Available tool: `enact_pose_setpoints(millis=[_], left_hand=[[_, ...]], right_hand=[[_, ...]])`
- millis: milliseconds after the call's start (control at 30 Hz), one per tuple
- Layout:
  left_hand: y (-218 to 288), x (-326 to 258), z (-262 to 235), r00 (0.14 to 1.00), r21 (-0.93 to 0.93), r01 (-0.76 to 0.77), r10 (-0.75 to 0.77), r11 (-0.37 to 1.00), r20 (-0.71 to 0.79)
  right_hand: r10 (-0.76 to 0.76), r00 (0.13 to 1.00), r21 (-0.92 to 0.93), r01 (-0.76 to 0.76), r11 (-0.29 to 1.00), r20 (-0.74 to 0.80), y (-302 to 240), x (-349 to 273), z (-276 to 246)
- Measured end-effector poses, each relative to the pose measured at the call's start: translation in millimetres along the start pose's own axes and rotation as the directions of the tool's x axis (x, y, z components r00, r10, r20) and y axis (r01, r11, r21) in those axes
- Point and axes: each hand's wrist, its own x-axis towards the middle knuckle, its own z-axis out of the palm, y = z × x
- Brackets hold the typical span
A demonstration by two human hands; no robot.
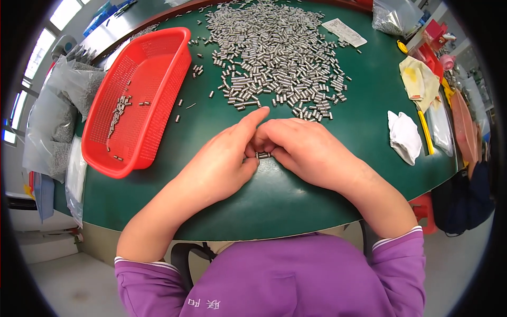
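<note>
My left hand (224, 158) and my right hand (306, 150) meet over the table in front of me. Between their fingertips lies a short row of small metal cylinders (263, 155), partly hidden by the fingers. The left thumb touches the row's near left side, and one left finger stretches forward. My right fingers curl in around the row from the other side. Just beyond both hands spreads a large heap of loose silvery metal cylinders (274, 53).
A red perforated basket (153, 134) with some cylinders stands at left on the green table (227, 224). Bags of small parts (55, 119) line the left edge. At right lie a white cloth (404, 137), a yellow-stained glove (419, 79) and a yellow pen-like tool (425, 132). A paper slip (344, 33) rests beside the heap.
</note>
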Motion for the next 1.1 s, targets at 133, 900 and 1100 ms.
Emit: enact_pose_setpoints(millis=[133, 900, 1100], left_hand=[[1, 0, 1, 0.999, -0.035, -0.024, 0.025, 0.999, 0.021], [1, -3, 2, 1.0, -0.074, 0.014, -0.013, 0.997, 0.025], [1, -2, 3, 0.999, -0.103, 0.034, -0.032, 0.994, 0.028]], right_hand=[[0.008, 0.999, -0.043, -0.01, 0.999, -0.036, 1, 0, 0], [0.102, 0.99, -0.125, -0.09, 0.988, 0.099, -7, -5, -10], [0.078, 0.994, -0.025, -0.076, 0.997, 0.076, -6, -6, -6]])
